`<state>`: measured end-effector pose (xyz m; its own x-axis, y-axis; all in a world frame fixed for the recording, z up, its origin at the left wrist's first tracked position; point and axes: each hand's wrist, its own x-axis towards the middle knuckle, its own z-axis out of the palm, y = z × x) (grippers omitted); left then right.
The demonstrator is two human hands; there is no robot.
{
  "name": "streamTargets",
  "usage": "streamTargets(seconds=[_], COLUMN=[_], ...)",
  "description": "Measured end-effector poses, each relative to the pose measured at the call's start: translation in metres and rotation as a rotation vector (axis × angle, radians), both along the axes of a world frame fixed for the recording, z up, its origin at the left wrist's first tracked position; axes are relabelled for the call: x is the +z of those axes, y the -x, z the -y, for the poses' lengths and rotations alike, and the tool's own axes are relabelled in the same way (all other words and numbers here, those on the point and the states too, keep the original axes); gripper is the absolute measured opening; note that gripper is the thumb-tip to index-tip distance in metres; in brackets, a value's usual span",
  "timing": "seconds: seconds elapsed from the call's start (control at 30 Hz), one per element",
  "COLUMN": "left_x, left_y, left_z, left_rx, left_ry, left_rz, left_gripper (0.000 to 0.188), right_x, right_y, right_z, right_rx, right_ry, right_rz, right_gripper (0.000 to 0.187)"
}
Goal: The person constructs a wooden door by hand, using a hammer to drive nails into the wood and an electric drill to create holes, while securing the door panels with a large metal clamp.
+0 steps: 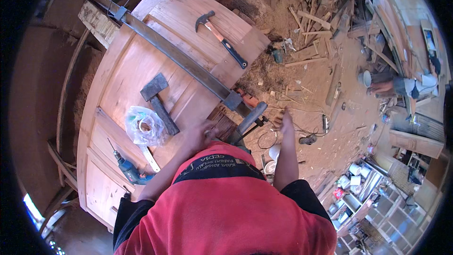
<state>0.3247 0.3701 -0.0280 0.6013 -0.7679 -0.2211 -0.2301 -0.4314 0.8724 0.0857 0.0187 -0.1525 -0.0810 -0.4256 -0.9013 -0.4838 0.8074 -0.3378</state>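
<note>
1 clamp [178,58] already crossed the door's [137,63] right edge, tightness unclear; right hand [285,123] fingers looked spread, left hand [202,134] fingers unclear.

A panelled wooden door [126,82] carries a bar clamp [174,55], a claw hammer [219,37], a hatchet-like tool [155,86], a clear plastic bag [140,135], a pale strip [150,158] and a blue power drill [127,166].

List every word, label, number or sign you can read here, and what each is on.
Red shirt: pale lettering by its dark band, upside down in this view; I don't copy printed words.
Claw hammer and blue drill: any markings are too small to read.
White containers at right: any labels are too small and blurred.
</note>
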Motion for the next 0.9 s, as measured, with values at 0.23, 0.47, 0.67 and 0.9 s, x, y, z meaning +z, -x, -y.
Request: streamTargets(seconds=[0.23,0.47,0.67,0.9], left_x=[-0.018,0.018,-0.027,-0.037], left_y=[-0.026,-0.077,-0.08,-0.085], left_z=[0.042,0.124,0.185,0.218], left_rx=[-0.417,-0.398,-0.813,-1.148], left_ry=[-0.07,0.077,-0.149,-0.179], left_rz=[0.453,0.835,0.594,0.814], left_gripper=[0.039,0.031,0.02,0.031], right_x=[-0.062,-0.021,0.021,-0.008], right_y=[0.001,-0.013,-0.037,-0.05], right_z=[-0.121,-0.214,-0.226,-0.233], right_rx=[-0.12,-0.514,-0.527,-0.734], right_ry=[-0.497,-0.348,-0.364,-0.293], right_rz=[0.626,0.763,0.436,0.173], right_gripper=[0.081,0.077,0.062,0.055])
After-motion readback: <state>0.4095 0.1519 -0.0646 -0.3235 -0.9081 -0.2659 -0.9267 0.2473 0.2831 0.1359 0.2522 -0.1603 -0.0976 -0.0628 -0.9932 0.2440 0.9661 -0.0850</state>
